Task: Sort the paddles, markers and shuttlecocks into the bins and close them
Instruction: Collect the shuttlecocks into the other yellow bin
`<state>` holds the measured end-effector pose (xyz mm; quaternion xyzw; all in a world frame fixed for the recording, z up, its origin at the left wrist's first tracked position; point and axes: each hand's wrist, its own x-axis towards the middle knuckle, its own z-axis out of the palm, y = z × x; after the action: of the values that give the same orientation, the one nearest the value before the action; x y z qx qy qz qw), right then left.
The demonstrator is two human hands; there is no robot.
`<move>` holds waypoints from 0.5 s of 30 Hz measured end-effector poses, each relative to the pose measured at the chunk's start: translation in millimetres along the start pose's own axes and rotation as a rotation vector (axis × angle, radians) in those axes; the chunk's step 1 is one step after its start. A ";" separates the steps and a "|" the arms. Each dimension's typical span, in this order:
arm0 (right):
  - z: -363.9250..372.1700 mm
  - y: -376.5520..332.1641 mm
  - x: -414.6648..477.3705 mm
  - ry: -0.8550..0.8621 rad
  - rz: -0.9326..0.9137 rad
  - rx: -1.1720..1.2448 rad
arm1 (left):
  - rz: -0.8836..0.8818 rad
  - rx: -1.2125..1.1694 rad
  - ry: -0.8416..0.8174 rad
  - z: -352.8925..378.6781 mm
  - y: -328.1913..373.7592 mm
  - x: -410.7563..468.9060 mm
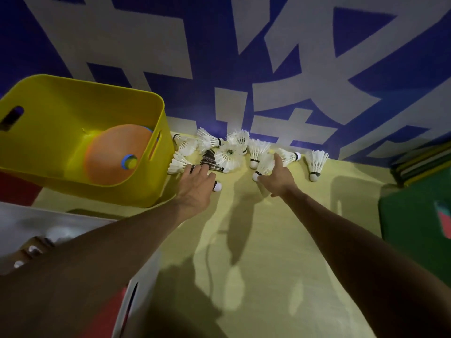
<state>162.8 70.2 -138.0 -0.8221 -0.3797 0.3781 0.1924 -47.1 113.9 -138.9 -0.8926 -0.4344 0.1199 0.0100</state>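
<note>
The shuttlecocks (229, 154) heap at 12 o'clock against the wall (244, 69). The right hand (278, 178) pinches 1 white shuttlecock (264, 167) near its cork, while the left hand (197, 178) lies over a dark-feathered one (211, 161), its grip impossible to tell. Lift by the corks, not the feathers, to spare them. The yellow bin (73, 106) crowds the pile at 9 o'clock and the wall shuts 12, so withdraw toward 6 over open floor (244, 240) to the white bin (29, 215) at 7.
</note>
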 end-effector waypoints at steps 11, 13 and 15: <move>10.3 21.3 -26.3 0.122 0.053 -0.038 | -0.006 0.089 -0.075 9.5 13.1 -8.0; 9.6 25.6 -34.9 0.129 0.048 0.023 | 0.014 0.110 -0.070 11.1 18.6 -14.2; 8.7 30.5 -46.1 0.154 0.043 0.063 | 0.020 0.099 -0.076 12.4 23.3 -21.7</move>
<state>151.1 15.6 -140.0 -0.8502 -0.3340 0.3296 0.2386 -44.8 81.5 -149.4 -0.8900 -0.4193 0.1753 0.0364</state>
